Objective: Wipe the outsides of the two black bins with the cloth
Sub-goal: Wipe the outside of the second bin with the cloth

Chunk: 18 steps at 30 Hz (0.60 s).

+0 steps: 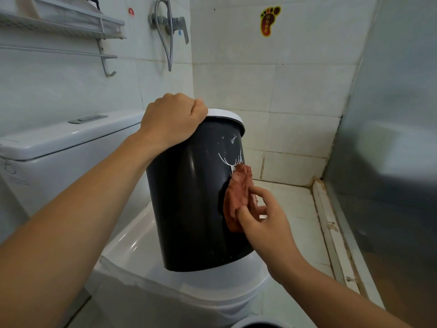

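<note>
Black bin [189, 197] with a white rim ring [230, 116], standing tilted on the closed toilet lid [132, 254], its base near the lid's front edge and its top leaning toward the tiled wall [295, 102]. White scratch marks [230, 157] show on the upper right of its side.

Left hand [170, 121]: fingers curled over the near part of the rim, gripping the bin at the top and holding it at its tilt.

Right hand [262, 223]: fingers bent and pinching a reddish-brown cloth [238, 197], which is pressed flat against the right side of the bin, about mid-height, just below the scratch marks. The fingertips [254, 190] lie on the cloth; the palm stands off from the bin.

At the bottom edge of the view, in front of the toilet, the white rim of a second bin [257, 324] is partly visible; its body cannot be seen.

Surroundings: toilet cistern [71, 143] behind the lid at the left; wall shelf [71, 22] above it; shower mixer valve [172, 22] with a hose on the wall; a foot-shaped warning sticker [269, 20] on the tiles; tiled floor [298, 209] at the right, bordered by a raised threshold [331, 233].
</note>
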### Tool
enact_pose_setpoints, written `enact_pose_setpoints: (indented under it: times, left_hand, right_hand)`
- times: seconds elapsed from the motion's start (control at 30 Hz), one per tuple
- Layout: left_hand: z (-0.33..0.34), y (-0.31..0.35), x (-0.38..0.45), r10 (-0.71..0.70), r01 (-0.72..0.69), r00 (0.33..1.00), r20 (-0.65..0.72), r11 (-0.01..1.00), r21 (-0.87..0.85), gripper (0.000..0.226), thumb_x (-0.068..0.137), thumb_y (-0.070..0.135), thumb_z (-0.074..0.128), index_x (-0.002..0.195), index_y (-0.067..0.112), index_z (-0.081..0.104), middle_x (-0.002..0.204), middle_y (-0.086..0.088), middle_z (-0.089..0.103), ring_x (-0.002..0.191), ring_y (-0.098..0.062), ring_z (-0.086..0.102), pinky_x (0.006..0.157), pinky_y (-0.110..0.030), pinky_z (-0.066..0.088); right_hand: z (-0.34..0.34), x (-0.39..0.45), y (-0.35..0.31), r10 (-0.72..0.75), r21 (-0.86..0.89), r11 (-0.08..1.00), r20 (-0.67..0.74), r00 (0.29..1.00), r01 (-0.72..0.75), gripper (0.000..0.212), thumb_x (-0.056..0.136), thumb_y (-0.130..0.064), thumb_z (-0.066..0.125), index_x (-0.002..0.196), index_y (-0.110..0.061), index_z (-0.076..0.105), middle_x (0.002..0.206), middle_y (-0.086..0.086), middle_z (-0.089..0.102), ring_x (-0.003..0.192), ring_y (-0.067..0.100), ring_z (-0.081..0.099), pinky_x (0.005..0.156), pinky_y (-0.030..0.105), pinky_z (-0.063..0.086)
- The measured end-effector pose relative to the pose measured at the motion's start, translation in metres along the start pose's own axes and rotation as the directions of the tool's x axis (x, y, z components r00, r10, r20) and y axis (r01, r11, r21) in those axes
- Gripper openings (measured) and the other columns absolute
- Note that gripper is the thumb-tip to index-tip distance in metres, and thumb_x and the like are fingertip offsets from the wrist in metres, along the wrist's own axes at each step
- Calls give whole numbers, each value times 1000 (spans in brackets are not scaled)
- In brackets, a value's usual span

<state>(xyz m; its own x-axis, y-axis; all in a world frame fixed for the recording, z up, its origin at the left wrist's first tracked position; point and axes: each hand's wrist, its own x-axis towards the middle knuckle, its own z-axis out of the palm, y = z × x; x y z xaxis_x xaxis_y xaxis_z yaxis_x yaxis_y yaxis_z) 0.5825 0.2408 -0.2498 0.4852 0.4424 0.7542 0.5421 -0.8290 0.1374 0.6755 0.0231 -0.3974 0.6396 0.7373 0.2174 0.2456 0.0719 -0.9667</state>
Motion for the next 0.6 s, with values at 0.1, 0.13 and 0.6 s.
enact_pose_setpoints:
  times: [0.1, 0.13, 0.6]
  left_hand:
    - [0, 0, 0, 5, -5, 1000, 3, 1000, -10, 50, 95, 40, 31, 55, 14, 45, 54, -5, 45, 51, -21, 41, 52, -29, 26]
    - [0, -1, -1, 5, -5, 1000, -1, 1000, -10, 50, 95, 40, 32, 54, 15, 44, 54, -5, 44, 51, -21, 40, 52, -29, 25]
    - [-1, -2, -1, -21, 21, 1000, 3, 999, 26, 51, 97, 40, 32, 57, 12, 47, 58, -7, 49, 55, -22, 44, 54, -32, 26]
  right_hand:
    - [1, 2, 1, 110, 74, 991, -36, 993, -107, 53, 79, -46, 83, 120, -40, 49, 95, -19, 68, 87, 5, 71, 70, 17, 61]
    - [1, 2, -1, 149, 64, 987, -48, 988, -146, 59, 75, -49, 85, 121, -34, 50, 100, -17, 66, 88, 7, 70, 68, 16, 60]
    - [-39, 32, -27, -165, -336, 941, -333, 928, 46, 30, 82, -11, 74, 93, -29, 53, 81, -3, 67, 72, 19, 67, 61, 42, 58]
